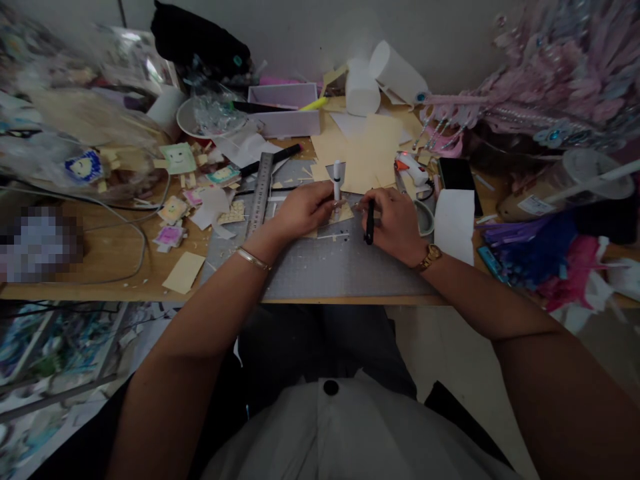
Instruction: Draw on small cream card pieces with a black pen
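A person is seen from their own head, looking down along two bare forearms with no sleeves in view. The left hand (303,210) lies at about eleven o'clock from the picture's centre, and its wrist carries a thin, pale metal bangle (253,259). The right hand (395,223), at about one o'clock, has a gold-coloured wristwatch (431,256) with a round case. At six o'clock, a light grey or white garment (350,433) covers the torso, fastened with one round black button (331,387). Above it, dark trousers (320,340) cover the lap.
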{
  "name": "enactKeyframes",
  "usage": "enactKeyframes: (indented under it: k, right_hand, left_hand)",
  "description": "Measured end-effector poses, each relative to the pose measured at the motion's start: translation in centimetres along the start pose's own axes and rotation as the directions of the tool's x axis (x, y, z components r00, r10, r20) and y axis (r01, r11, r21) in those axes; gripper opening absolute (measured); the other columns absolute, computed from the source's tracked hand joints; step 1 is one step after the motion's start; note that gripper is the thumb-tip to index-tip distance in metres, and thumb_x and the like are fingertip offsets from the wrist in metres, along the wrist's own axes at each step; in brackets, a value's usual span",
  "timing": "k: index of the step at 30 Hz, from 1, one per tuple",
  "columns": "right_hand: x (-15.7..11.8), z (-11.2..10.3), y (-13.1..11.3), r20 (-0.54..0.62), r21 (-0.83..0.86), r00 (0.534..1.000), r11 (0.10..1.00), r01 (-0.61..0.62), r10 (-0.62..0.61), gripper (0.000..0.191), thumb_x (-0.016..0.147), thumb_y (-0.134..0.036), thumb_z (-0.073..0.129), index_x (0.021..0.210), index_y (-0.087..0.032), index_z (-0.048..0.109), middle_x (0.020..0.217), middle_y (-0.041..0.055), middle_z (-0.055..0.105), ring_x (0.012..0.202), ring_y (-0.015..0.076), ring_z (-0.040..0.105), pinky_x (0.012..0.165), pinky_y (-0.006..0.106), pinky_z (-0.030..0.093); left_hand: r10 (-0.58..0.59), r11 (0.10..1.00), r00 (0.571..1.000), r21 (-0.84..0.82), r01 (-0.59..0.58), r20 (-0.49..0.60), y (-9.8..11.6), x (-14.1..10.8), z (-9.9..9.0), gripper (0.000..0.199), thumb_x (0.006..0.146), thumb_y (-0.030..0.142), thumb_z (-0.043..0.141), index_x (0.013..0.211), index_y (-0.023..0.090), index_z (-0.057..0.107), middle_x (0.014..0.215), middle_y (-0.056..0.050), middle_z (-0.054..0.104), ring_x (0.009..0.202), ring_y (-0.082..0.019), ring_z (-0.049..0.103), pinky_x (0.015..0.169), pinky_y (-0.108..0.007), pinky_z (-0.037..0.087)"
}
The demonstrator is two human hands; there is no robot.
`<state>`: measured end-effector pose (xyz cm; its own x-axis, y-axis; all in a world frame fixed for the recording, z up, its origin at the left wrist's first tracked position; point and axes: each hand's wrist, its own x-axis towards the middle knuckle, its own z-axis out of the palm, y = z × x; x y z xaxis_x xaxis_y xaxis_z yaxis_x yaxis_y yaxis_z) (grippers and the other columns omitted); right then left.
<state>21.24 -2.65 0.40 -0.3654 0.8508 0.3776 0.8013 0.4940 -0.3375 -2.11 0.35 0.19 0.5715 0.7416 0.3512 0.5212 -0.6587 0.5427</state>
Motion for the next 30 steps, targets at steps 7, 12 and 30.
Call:
enactKeyframes:
  k: [7, 12, 30]
  right_hand:
    - [-0.5, -0.3, -0.6, -0.147, 0.250, 0.988, 0.965, 0.079, -0.042, 0.016, 0.091, -0.033, 0.052, 0.100, -0.022, 0.062, 0.087, 0.0067, 0.070, 0.085, 0.0261, 0.068, 0.082, 0.043, 0.053]
    - [-0.9, -0.2, -0.8, -0.064, 0.408, 0.998, 0.912, 0.047, -0.023, 0.034, 0.104, -0.046, 0.044, 0.100, -0.023, 0.069, 0.077, 0.0036, 0.069, 0.081, 0.0218, 0.068, 0.080, 0.037, 0.054]
    - [-0.8, 0.9, -0.6, 0.059, 0.566, 0.998, 0.822, -0.059, 0.031, 0.017, 0.097, -0.040, 0.055, 0.089, -0.025, 0.054, 0.079, 0.0019, 0.064, 0.078, 0.0210, 0.063, 0.074, 0.036, 0.052]
  left_hand:
    - [-0.016, 1.000, 1.000, -0.016, 0.016, -0.023, -0.3, -0.1, 0.1, 0.037, 0.102, 0.047, 0.043, 0.095, 0.019, 0.065, 0.092, -0.009, 0.072, 0.088, -0.024, 0.065, 0.079, -0.034, 0.048]
    - [-0.005, 1.000, 1.000, -0.004, 0.005, -0.023, -0.3, -0.1, 0.1, 0.039, 0.102, 0.048, 0.042, 0.094, 0.019, 0.065, 0.090, -0.010, 0.071, 0.086, -0.024, 0.065, 0.077, -0.035, 0.047]
    - [0.049, 0.998, 0.998, 0.032, -0.048, -0.027, -0.3, 0.0, 0.0, 0.044, 0.103, 0.054, 0.037, 0.088, 0.020, 0.060, 0.083, -0.009, 0.068, 0.081, -0.023, 0.063, 0.075, -0.034, 0.045]
